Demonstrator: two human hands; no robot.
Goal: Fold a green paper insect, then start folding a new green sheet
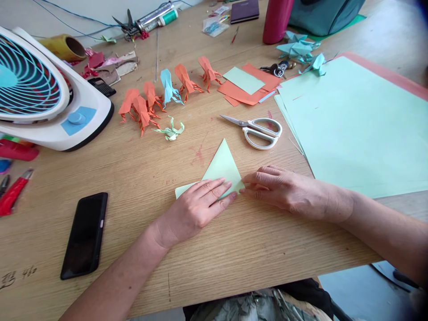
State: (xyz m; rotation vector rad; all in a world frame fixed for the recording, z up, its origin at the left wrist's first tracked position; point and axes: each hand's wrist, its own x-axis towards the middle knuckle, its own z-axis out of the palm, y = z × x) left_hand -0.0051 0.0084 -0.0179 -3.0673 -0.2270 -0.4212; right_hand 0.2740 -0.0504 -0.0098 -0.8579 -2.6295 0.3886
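A light green paper (222, 166) folded into a triangle lies on the wooden table (234, 249) in front of me. My left hand (197, 207) rests flat on its lower edge, fingers stretched out and pressing the fold. My right hand (284, 189) lies beside it on the right, fingertips pressed together at the paper's right corner. White-handled scissors (259, 130) lie just beyond the paper.
Several orange and blue folded paper figures (167, 91) stand in a row further back. Large green sheets (354, 125) cover the right side. A black phone (85, 234) lies at the left, a white fan (43, 91) behind it. Red tools (13, 191) sit at the left edge.
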